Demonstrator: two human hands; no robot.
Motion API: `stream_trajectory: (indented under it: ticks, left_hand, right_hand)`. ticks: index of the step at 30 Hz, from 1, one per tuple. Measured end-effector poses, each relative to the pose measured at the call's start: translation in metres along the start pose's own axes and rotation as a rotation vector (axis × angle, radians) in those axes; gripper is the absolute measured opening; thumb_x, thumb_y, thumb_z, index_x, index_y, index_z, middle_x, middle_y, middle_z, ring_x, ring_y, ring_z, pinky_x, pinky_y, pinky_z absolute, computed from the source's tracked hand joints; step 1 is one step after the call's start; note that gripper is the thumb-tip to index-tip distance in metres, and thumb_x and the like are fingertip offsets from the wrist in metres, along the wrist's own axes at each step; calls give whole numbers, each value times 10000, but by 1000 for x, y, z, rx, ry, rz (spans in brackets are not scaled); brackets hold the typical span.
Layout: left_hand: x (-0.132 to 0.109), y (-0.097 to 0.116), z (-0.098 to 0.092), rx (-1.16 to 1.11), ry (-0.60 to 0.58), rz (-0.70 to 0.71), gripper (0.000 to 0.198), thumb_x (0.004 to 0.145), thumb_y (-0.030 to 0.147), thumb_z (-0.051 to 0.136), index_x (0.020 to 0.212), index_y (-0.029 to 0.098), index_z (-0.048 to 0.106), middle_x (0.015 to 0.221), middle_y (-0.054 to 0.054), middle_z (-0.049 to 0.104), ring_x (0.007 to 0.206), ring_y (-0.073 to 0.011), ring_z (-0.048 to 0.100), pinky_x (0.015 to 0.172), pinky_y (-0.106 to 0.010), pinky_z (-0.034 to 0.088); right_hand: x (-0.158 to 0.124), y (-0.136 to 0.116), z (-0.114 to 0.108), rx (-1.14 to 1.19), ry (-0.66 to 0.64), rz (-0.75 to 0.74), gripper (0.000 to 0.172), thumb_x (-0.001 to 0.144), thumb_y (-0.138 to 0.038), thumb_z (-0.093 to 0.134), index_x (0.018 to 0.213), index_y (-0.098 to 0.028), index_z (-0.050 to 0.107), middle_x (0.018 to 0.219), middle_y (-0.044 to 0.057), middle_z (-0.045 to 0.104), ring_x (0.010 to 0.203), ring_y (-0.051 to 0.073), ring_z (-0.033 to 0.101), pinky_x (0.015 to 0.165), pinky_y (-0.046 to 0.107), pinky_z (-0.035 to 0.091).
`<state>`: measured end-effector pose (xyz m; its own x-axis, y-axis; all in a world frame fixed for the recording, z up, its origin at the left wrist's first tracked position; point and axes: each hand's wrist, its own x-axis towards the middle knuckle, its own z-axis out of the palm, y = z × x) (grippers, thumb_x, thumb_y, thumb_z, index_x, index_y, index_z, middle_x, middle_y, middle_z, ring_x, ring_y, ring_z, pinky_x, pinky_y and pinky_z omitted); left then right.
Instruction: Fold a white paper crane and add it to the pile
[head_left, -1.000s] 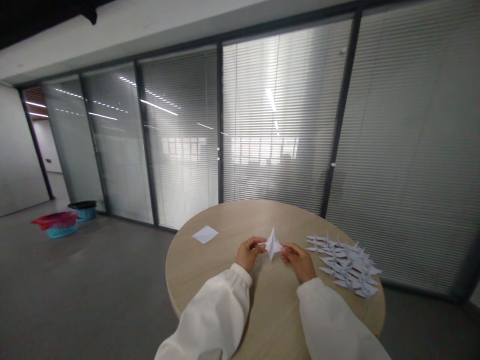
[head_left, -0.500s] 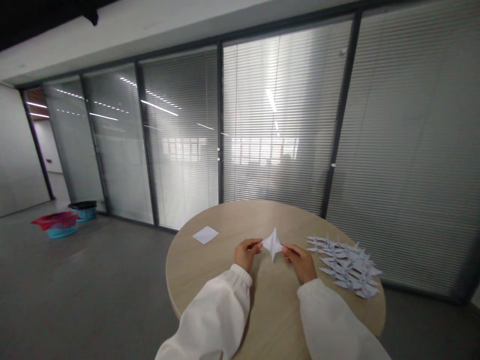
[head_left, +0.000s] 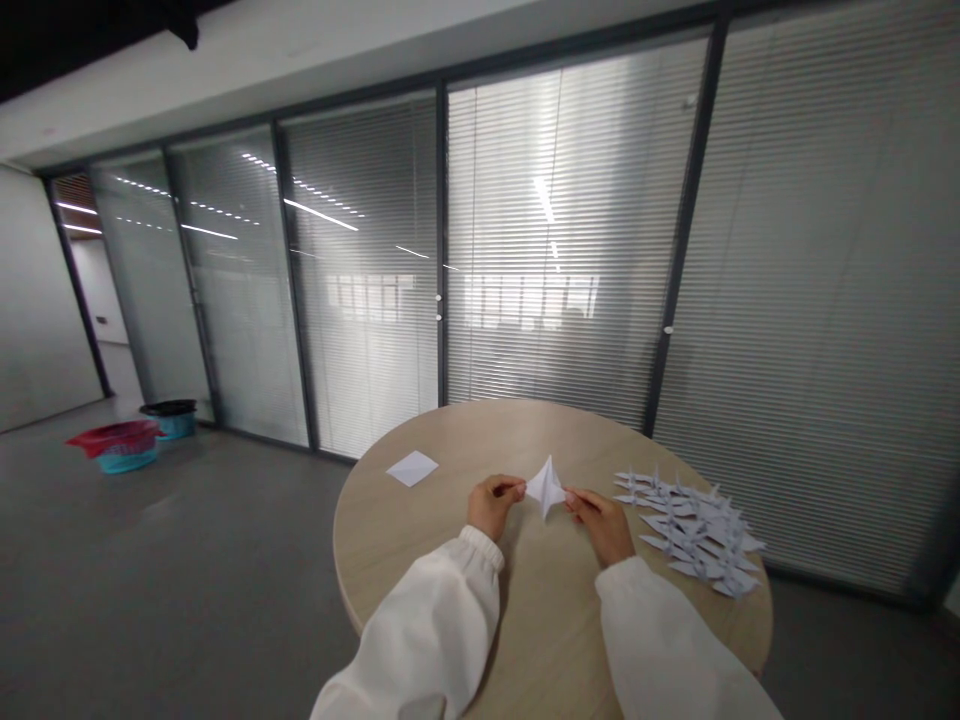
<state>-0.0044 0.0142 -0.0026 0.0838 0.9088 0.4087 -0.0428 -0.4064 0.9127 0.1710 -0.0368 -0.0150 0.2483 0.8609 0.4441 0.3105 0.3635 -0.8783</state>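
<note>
Currently, your left fingers (head_left: 516, 492) and right fingers (head_left: 574, 497), pinched narrow, hold a folded white paper (head_left: 546, 488) between them over the round table (head_left: 420, 540). A flat sheet (head_left: 412, 468) lies at left, paper cranes (head_left: 705, 535) cluster at right. Beyond, glass panels (head_left: 367, 250) with blinds edge the grey floor (head_left: 225, 560); two lined bins (head_left: 129, 459) stand far left.

Matt folded paper (head_left: 546, 487), smooth wood-look table (head_left: 420, 545)

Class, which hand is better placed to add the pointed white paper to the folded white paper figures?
Probably the right hand: it pinches the pointed white paper by the tip nearer the folded white paper figures. The left hand holds the opposite tip, farther off.
</note>
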Motion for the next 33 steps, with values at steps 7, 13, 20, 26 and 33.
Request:
stream_trajectory:
  ticks: [7, 13, 20, 26, 33]
  left_hand:
    - [0, -1, -1, 116, -9, 35, 201, 623, 291, 569, 701, 116, 626, 621, -47, 623, 588, -137, 567, 590, -244, 441]
    - [-1, 2, -2, 202, 31, 42, 185, 633, 273, 547, 714, 125, 624, 627, -38, 622, 600, -135, 566, 599, -246, 435]
    - [0, 0, -3, 220, 60, 61, 173, 634, 278, 556, 715, 136, 614, 646, -27, 600, 622, -128, 551, 622, -252, 434]
    - [-3, -2, 8, -72, -53, -22, 495, 562, 273, 658, 1007, 169, 468, 843, -41, 518, 709, -119, 546, 604, -235, 444]
    - [-6, -1, 10, -106, -152, -26, 642, 568, 245, 658, 1132, 225, 351, 714, 46, 410, 505, -23, 424, 489, -152, 347]
  right_hand:
    - [3, 9, -2, -50, 29, -28, 406, 686, -484, 483, 861, -154, 645, 691, 62, 656, 645, 192, 581, 595, 275, 458]
    - [4, 10, -2, -19, 47, -13, 375, 690, -458, 501, 865, -157, 639, 722, 66, 659, 671, 198, 593, 624, 278, 467]
    - [4, 9, -3, -20, 30, 8, 387, 685, -463, 500, 874, -157, 643, 701, 63, 662, 666, 201, 598, 623, 289, 473]
    - [4, 5, -2, 64, 23, 45, 410, 659, -474, 528, 892, -155, 639, 732, 67, 668, 670, 204, 607, 644, 306, 482]
    - [1, -1, 4, 146, -102, 64, 377, 644, -443, 559, 868, -151, 641, 714, 62, 666, 659, 201, 604, 635, 317, 485]
